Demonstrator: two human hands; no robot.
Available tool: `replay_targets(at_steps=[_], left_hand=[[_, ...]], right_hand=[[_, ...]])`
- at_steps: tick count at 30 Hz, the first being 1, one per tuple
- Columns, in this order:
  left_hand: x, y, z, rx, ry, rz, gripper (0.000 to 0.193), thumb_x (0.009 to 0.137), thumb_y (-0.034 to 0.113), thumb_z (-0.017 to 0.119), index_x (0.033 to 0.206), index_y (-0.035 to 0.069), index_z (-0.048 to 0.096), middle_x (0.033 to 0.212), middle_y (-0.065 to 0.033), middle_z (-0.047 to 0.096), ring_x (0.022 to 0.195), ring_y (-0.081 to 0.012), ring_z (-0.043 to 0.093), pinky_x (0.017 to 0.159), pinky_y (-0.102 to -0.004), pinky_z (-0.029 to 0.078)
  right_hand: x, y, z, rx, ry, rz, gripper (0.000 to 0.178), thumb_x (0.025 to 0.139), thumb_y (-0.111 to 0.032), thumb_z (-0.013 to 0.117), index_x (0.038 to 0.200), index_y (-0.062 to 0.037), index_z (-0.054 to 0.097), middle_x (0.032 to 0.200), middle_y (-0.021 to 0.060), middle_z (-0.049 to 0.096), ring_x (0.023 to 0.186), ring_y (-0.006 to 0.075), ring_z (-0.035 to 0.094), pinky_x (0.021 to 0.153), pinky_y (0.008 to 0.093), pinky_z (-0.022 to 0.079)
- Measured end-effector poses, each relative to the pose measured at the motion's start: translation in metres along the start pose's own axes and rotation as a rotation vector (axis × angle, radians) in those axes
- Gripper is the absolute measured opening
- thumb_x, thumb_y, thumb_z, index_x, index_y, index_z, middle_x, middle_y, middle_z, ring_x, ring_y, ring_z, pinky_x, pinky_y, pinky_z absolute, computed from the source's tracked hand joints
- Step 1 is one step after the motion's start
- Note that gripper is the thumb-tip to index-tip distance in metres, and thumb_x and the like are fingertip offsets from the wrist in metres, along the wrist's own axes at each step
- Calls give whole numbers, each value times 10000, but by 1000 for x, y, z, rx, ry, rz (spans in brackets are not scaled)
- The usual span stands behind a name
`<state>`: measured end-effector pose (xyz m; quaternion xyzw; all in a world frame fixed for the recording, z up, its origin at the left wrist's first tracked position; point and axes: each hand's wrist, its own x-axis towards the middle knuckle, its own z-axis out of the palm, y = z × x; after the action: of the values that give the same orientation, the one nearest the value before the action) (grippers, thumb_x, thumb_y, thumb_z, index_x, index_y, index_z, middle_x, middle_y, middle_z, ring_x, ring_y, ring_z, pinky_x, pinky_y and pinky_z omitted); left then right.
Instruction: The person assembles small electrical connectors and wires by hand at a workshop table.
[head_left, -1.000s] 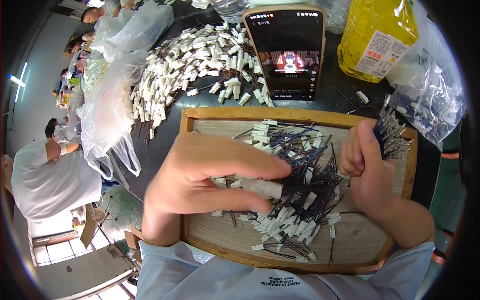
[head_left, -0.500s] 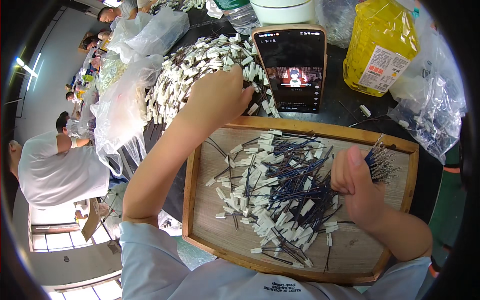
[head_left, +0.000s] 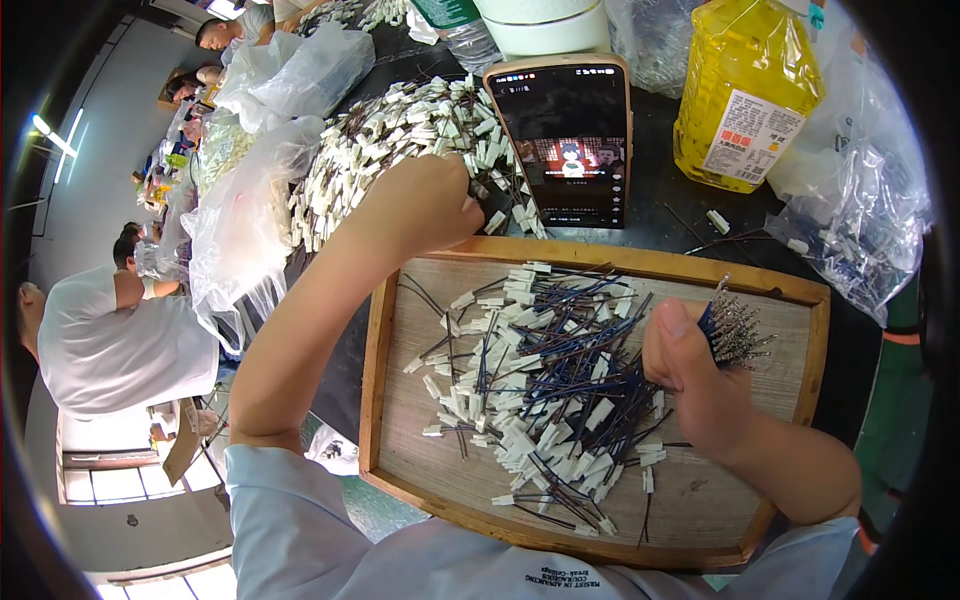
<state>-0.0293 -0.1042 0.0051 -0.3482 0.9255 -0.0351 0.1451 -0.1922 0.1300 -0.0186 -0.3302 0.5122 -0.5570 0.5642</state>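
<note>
My right hand (head_left: 695, 365) is wrapped round a bundle of dark blue wires (head_left: 735, 325) above the right half of a wood-framed tray (head_left: 780, 430). The wires' bare metal tips fan out past the thumb side. My left hand (head_left: 432, 203) is curled closed at the near edge of a large heap of white connectors with dark wires (head_left: 345, 175), beyond the tray's far left corner. Its fingertips are turned away, so whatever they hold is hidden. Inside the tray lies a loose pile of white connectors on dark wires (head_left: 530, 365).
A phone (head_left: 570, 150) leans upright against a white container (head_left: 545, 25) behind the tray. Right of it stand a yellow bottle (head_left: 745, 100) and crumpled clear plastic (head_left: 860, 220). Plastic bags (head_left: 250, 200) lie left of the heap. A person in white (head_left: 125, 340) sits farther left.
My left hand has closed up: its thumb, sticking out before, is now tucked in at the heap's edge. My right hand keeps its hold on the wires. The whole view has shifted slightly.
</note>
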Motion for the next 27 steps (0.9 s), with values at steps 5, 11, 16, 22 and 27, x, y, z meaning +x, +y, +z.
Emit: replay_targets(at_steps=[5,11,16,22,27], left_hand=[[2,-19,29,94,164,76,186,764,111,547,872,-40,537,789,-206,615,748,-369,622,694,-444,499],[-2,-37,20,-14,181,127,158,788,126,529,882,-1,536,774,-208,602,746,-372,609,687,-461,475],[-18,-65,2,-196,135,73,192,845,178,499,841,-10,538,707,-221,578,712,-394,578,672,-453,443],[-37,-90,-12,-568,-73,-109,184,923,169,450,887,-6,492,757,-181,574,600,-319,580,626,-409,447],[-37,-90,0,-348,23,137,174,904,188,500,998,41,497,783,-163,599,765,-339,593,681,-402,444]], right_hand=[[-1,-2,3,55,22,-6,358,933,-279,518,634,-83,483,581,-94,372,545,25,316,490,213,256],[-1,-1,4,98,23,21,366,932,-275,527,626,-79,487,573,-92,391,532,24,325,483,212,260],[-1,1,3,73,-1,-7,382,926,-284,531,608,-78,481,562,-80,391,525,31,328,477,217,260],[1,4,3,89,4,-21,404,922,-284,531,582,-76,462,534,-67,378,504,40,317,467,230,256],[1,7,4,102,17,-44,416,922,-281,530,566,-83,443,518,-59,371,490,44,313,460,238,249]])
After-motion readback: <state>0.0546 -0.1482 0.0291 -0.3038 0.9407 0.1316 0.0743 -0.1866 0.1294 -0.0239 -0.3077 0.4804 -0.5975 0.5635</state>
